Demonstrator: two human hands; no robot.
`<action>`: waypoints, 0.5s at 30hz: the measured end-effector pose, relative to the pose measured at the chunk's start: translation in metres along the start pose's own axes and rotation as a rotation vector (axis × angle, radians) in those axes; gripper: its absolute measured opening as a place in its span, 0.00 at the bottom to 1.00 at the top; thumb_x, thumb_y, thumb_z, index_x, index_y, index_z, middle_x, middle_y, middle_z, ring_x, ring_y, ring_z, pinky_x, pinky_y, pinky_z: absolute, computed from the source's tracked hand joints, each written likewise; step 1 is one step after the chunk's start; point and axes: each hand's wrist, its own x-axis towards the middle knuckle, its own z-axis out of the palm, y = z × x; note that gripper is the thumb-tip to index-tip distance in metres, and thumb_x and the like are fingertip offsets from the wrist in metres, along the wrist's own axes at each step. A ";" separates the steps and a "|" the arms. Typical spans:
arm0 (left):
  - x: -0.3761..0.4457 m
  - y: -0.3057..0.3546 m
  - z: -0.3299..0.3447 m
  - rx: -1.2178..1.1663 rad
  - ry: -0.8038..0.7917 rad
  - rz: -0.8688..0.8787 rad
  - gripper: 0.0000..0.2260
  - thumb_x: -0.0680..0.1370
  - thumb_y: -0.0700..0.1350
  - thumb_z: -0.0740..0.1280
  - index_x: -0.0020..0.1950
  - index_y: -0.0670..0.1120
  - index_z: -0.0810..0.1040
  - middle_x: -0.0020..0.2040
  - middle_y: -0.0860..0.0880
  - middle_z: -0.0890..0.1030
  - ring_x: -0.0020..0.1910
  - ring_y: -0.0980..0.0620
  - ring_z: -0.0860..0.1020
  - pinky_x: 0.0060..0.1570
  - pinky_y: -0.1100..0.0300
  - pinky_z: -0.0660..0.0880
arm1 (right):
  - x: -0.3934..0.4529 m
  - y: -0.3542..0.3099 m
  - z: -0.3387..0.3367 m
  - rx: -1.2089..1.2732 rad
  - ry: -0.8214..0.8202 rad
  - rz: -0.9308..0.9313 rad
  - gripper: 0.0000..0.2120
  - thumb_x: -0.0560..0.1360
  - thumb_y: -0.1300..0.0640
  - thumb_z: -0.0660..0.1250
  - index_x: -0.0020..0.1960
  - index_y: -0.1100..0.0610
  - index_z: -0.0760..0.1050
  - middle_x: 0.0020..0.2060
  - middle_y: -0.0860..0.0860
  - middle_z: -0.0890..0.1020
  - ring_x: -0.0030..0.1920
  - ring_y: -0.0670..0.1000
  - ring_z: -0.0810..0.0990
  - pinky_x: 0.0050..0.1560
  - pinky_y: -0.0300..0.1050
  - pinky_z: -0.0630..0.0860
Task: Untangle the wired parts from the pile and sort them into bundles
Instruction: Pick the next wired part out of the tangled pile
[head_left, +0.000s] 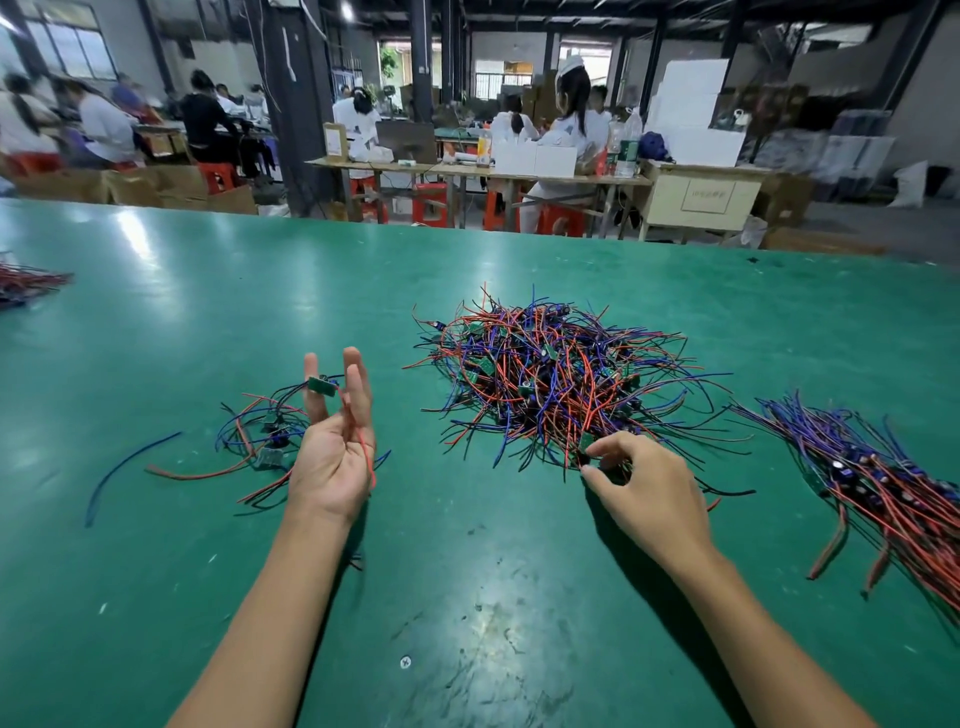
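the tangled pile (561, 379) of red, blue and black wired parts sits mid-worktop (208, 291), toward the far edge. the right hand (644, 488) reaches into the pile's near side, thumb and forefinger pinching a small green board (586, 447) at its rim. the left hand (335, 447) is raised palm up, fingers (358, 384) straight and loose, with a wired part (323, 385) caught between them and its red wire draped over the palm. a small loose cluster (260, 431) lies just beyond that hand. a sorted bundle (878, 478) lies near the right edge, another bundle (26, 283) at the far left edge.
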 end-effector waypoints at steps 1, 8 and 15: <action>0.001 0.003 0.000 -0.010 0.003 0.000 0.28 0.64 0.21 0.66 0.58 0.42 0.84 0.59 0.32 0.80 0.57 0.41 0.81 0.47 0.59 0.82 | 0.000 0.000 -0.001 -0.004 0.018 -0.003 0.08 0.74 0.47 0.73 0.52 0.43 0.78 0.42 0.40 0.82 0.46 0.48 0.79 0.45 0.46 0.75; 0.004 0.009 -0.004 0.518 0.038 0.069 0.26 0.72 0.65 0.67 0.67 0.56 0.79 0.52 0.56 0.82 0.41 0.56 0.77 0.43 0.63 0.72 | 0.000 0.001 0.002 -0.118 -0.048 -0.158 0.18 0.77 0.42 0.68 0.66 0.34 0.72 0.41 0.42 0.74 0.46 0.49 0.79 0.42 0.46 0.74; -0.001 0.001 -0.004 0.728 -0.023 0.036 0.25 0.69 0.73 0.62 0.55 0.58 0.84 0.47 0.56 0.82 0.37 0.56 0.75 0.40 0.61 0.71 | 0.001 0.006 0.005 -0.117 0.043 -0.162 0.05 0.77 0.42 0.70 0.49 0.42 0.77 0.44 0.43 0.74 0.42 0.46 0.77 0.37 0.44 0.71</action>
